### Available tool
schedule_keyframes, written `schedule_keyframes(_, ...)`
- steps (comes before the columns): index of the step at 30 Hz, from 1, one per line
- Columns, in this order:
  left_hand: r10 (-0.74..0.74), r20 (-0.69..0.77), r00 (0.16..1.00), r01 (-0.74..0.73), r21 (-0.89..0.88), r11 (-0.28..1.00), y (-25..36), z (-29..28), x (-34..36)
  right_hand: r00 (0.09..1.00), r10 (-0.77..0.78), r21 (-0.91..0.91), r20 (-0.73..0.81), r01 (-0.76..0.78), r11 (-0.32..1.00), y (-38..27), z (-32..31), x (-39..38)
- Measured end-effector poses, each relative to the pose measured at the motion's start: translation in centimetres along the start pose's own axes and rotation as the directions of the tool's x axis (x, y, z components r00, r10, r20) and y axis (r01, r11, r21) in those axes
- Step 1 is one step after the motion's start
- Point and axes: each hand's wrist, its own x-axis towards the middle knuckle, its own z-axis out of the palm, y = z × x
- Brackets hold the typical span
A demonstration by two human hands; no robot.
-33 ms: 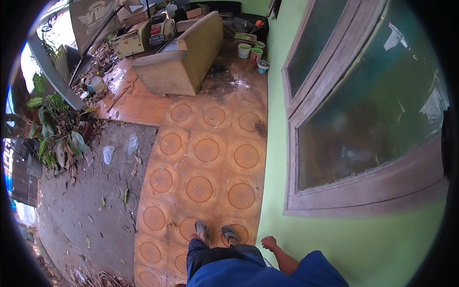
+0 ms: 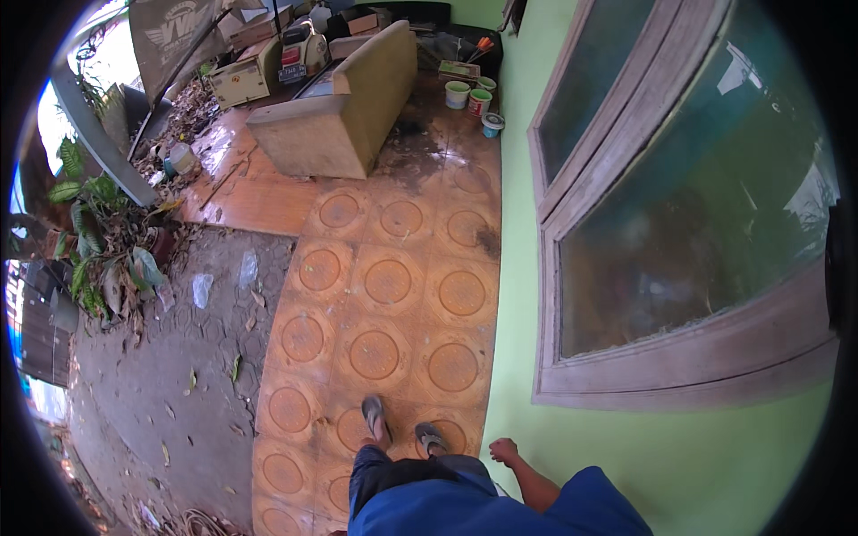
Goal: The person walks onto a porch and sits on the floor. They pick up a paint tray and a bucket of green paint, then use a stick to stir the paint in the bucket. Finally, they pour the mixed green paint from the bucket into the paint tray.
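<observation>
My right hand (image 2: 503, 450) hangs at my right side beside the pale green wall (image 2: 617, 429), fingers curled closed, with nothing visible in it. A sliver of what looks like my left hand (image 2: 336, 532) shows at the bottom edge, its fingers hidden. My feet, in grey sandals (image 2: 375, 415), are on orange floor tiles (image 2: 389, 281) patterned with circles, below my dark shorts and blue top (image 2: 474, 509).
A beige sofa (image 2: 313, 134) stands ahead amid piled boxes (image 2: 237, 80). Small buckets (image 2: 456, 94) sit by the wall, a wood-framed window (image 2: 679, 223) is on my right. Left are plants (image 2: 98, 241), a leaning post (image 2: 116, 152) and paving (image 2: 161, 375) with dry leaves and plastic scraps.
My left foot has moved slightly forward on the tiles, and my right hand has shifted very slightly. The surroundings look almost the same.
</observation>
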Motion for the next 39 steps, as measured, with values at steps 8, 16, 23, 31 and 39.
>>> schedule_keyframes(8,0.219,0.033,0.975,-0.217,0.341,0.915,24.3,-11.6,3.6,0.996,0.055,0.405,-0.069,-0.022,0.914,-14.0,0.3,0.2)
schedule_keyframes(16,0.439,-0.225,0.870,-0.473,-0.129,0.872,48.6,-22.4,18.5,0.997,0.072,0.392,-0.014,-0.061,0.918,-24.0,-2.6,7.1)
schedule_keyframes(23,0.308,-0.030,0.951,-0.308,0.001,0.951,61.9,-19.7,19.8,0.973,0.232,0.349,0.004,-0.219,0.911,-35.7,-12.0,14.7)
schedule_keyframes(31,0.499,0.136,0.856,-0.512,0.353,0.783,76.3,-16.2,22.5,0.977,0.021,0.385,-0.214,0.064,0.921,-54.3,-26.9,26.6)
schedule_keyframes(39,0.541,0.135,0.830,-0.501,0.605,0.618,104.0,-19.6,32.7,0.979,0.155,0.562,-0.132,-0.055,0.825,-68.4,-34.0,34.8)
